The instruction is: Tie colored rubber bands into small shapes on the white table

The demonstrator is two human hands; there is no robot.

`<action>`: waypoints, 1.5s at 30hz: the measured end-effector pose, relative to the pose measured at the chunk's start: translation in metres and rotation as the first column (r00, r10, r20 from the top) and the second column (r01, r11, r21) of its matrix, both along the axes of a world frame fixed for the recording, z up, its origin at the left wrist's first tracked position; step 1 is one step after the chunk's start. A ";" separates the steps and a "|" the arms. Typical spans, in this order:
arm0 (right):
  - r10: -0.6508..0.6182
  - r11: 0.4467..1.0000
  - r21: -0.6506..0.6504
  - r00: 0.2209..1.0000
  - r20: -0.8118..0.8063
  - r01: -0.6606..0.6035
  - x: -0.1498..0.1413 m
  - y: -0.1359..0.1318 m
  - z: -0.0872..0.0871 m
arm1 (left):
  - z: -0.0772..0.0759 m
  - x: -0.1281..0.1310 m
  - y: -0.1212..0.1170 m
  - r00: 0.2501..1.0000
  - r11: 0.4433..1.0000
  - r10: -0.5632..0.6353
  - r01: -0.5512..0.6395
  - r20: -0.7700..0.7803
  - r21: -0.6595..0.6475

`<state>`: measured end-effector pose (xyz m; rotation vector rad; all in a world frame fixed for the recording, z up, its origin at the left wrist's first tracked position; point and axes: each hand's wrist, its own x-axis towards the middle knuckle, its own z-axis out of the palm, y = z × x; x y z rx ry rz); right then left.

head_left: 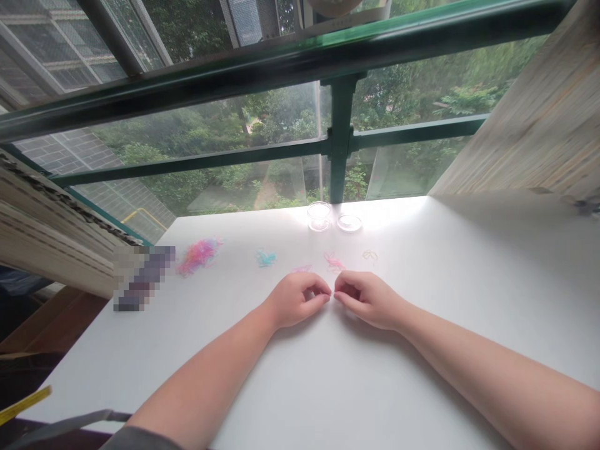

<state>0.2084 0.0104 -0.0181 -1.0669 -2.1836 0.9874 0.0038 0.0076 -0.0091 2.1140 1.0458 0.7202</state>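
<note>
My left hand [297, 300] and my right hand [368, 300] meet almost tip to tip above the white table [300, 387]. Thumb and forefinger of each are pinched together; whatever lies between them is too small to make out. Just beyond the fingers is a small pink pile of thin bands [334, 261]. A paler pinkish pile [302, 269] shows partly behind my left hand. Farther left lie a turquoise pile of bands [266, 257] and a larger mixed pink, orange and purple pile [200, 256]. A few pale yellowish bands [370, 255] rest beyond my right hand.
A clear round container [319, 216] and a clear round lid or dish [349, 222] stand at the back edge by the window. The green window frame [341, 137] closes off the far side. A blurred-out object [145, 278] lies at the left edge; curtains [510, 119] hang at both sides.
</note>
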 end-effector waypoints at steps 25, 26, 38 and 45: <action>-0.009 1.000 -0.012 1.000 0.007 0.009 -0.001 0.000 0.001 | -0.001 -0.001 0.001 1.000 1.000 -0.008 0.008 -0.028 0.001; -0.010 1.000 -0.011 1.000 0.009 0.010 -0.001 0.000 0.002 | 0.000 -0.001 0.001 1.000 1.000 -0.008 0.008 -0.028 0.001; -0.011 1.000 -0.006 1.000 0.014 0.011 0.000 -0.001 0.003 | -0.001 -0.001 0.001 1.000 1.000 -0.005 0.005 -0.021 -0.006; -0.010 1.000 -0.008 1.000 0.018 0.011 0.000 -0.001 0.002 | -0.001 -0.001 0.002 1.000 1.000 -0.008 0.008 -0.027 -0.007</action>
